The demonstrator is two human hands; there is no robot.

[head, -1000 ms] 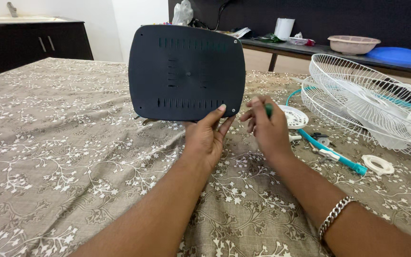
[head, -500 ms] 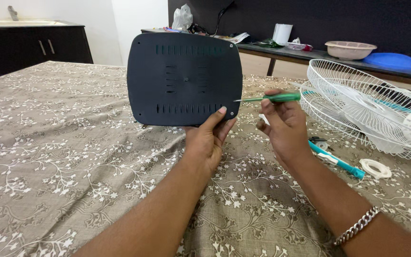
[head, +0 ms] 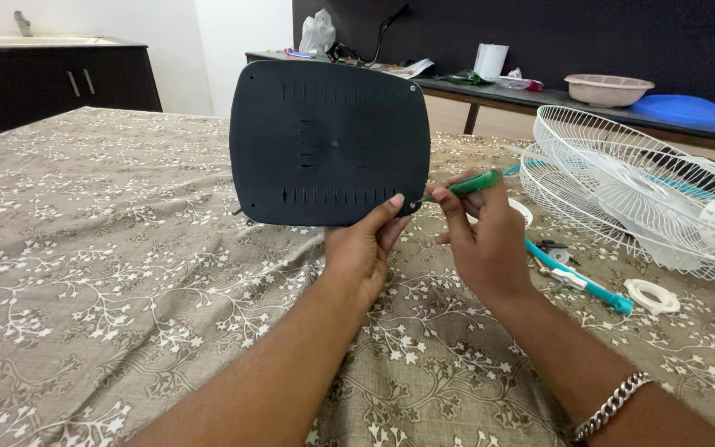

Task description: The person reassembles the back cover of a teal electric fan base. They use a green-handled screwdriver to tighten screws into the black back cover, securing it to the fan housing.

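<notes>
My left hand [head: 362,245] grips the lower right edge of a dark rounded plastic base plate [head: 329,141], which stands upright above the table with its vented underside facing me. My right hand [head: 480,240] holds a green-handled screwdriver [head: 467,185]. The tool's metal tip points left and sits at the plate's lower right corner, close to my left thumb. A metal bracelet [head: 611,406] is on my right wrist.
A flower-patterned cloth [head: 109,273] covers the table. At right lie white wire fan guards [head: 639,186], a teal rod [head: 577,277], a white ring [head: 652,295] and small parts. A dark counter at the back holds a pink bowl [head: 608,87] and blue lid [head: 679,108].
My right hand lifted the screwdriver from the table, swung it level, then lowered its tip to the plate's lower right corner. The plate shifted slightly right.
</notes>
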